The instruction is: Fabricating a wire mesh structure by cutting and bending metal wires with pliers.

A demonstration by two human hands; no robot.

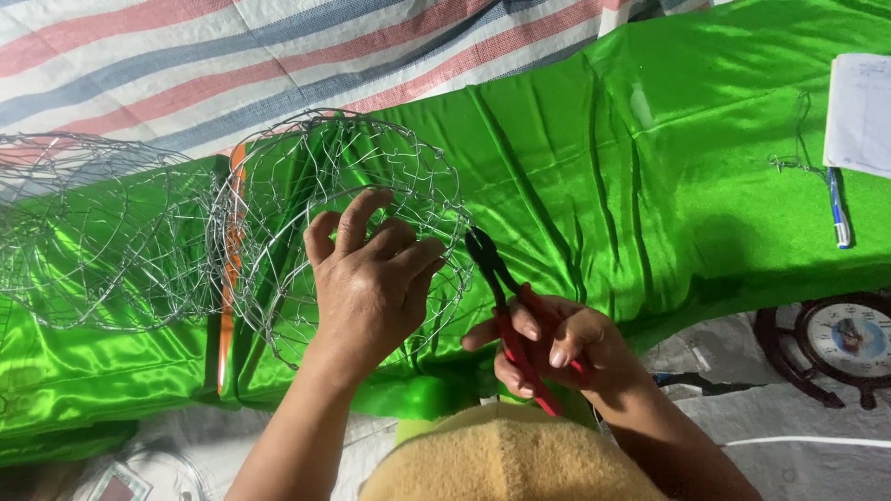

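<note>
- While the left hand point(371, 283) presses curled fingers onto the rim of a round wire-mesh basket point(339, 232), the right hand point(557, 348) is wrapped around red-handled pliers point(506, 306), dark nose touching the basket rim at its 3 o'clock edge.
- Step in hand, by my read: working a wire at the rim with the plier tip, left hand steadying the frame.
- Next move likely calls for a firm squeeze or twist at that exact wire, frame kept from springing away.
- Basket: thin silvery wire, loose hexagonal mesh over hoop rings, springy look; sits centre-left on the cloth.
- Second wire basket point(88, 232), same build, just beside it at 9 o'clock.
- Green satin cloth point(650, 167): glossy, creased, drapes over the work surface.
- Striped tarp point(186, 56), red, blue and white, woven look, at 12 o'clock.
- Paper pad point(858, 111) and blue pen point(838, 209) at 3 o'clock, well apart.
- Round clock point(840, 339) with dark ship-wheel frame at 4 o'clock.
- Tan fuzzy fabric point(506, 459) at 6 o'clock.
</note>
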